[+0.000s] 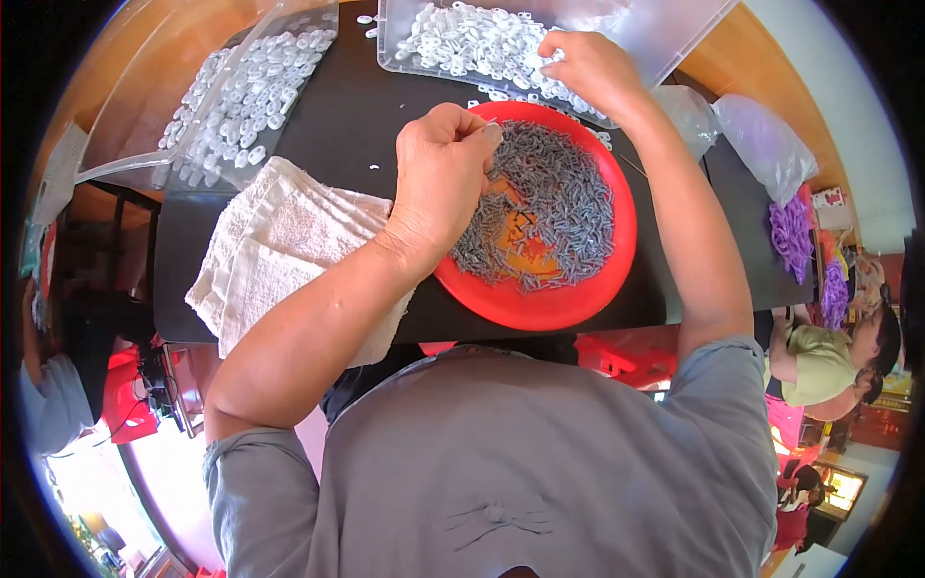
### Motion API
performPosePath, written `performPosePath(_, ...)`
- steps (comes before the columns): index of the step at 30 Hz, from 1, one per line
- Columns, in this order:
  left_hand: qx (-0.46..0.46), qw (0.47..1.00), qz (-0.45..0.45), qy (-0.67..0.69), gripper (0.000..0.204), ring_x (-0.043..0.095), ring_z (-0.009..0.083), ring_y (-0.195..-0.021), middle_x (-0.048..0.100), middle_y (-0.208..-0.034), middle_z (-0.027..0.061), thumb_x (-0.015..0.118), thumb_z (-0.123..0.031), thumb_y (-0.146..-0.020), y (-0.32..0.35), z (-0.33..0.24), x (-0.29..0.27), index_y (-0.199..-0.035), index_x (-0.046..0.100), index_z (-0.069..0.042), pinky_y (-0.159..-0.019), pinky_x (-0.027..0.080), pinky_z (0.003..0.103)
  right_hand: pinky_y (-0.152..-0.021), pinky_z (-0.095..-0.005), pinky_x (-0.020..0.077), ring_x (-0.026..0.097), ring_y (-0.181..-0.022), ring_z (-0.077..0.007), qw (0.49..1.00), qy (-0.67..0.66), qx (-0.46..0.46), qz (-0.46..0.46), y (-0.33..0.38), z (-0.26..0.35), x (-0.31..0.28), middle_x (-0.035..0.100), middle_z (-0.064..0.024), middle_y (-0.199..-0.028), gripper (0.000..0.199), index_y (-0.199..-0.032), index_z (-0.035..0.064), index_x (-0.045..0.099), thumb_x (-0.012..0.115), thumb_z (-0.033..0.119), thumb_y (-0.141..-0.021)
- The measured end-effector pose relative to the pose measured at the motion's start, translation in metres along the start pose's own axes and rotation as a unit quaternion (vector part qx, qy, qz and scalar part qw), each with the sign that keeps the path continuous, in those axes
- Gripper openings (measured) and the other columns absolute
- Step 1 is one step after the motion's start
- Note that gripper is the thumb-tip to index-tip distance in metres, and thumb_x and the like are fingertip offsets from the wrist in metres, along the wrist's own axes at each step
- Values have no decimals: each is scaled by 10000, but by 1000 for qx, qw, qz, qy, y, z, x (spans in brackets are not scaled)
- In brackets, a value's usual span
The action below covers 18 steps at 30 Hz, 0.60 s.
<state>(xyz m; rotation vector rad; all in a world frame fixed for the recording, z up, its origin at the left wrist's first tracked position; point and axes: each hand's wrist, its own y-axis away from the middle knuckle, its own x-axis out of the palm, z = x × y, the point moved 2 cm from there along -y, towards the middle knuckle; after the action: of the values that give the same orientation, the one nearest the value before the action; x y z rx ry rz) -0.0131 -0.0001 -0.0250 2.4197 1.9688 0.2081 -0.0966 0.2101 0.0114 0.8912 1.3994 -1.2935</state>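
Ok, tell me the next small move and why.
Probably have the right hand pinch up one of the white pieces: its grip looks open over them in the clear bin, while the left hand looks pinched shut over the red bowl.

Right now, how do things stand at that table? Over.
Left hand pinched over red basin of small grey rods. Right hand at white plastic pieces in clear bin. White towel beside basin.

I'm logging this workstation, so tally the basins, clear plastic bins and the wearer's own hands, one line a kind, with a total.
Red basin: 1
Clear plastic bins: 2, one at left, one at top centre
Hands: 2, left hand and right hand
Total: 5
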Motion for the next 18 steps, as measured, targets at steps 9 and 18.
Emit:
performPosePath(9, 12, 1000, 3, -3, 144, 497, 80, -551, 549, -621, 23, 634, -84, -833, -2, 2, 3, -765, 590, 34, -508, 425, 267, -740, -430, 497, 657, -841, -313, 996, 11, -75, 56, -3, 12, 16, 686, -120, -845, 213, -903, 104, 671, 697, 258, -758)
performPosePath(18, 8, 1000, 24, -5, 129, 501, 72, -511, 556, -662, 10, 625, -118, -904, -1, 0, 3, -837, 610, -9, -408, 369, 215, -697, -456, 493, 660, -820, -328, 995, 47, -85, -28, -3, 8, 28, 683, -122, -837, 93, -865, 107, 656, 605, 145, -797)
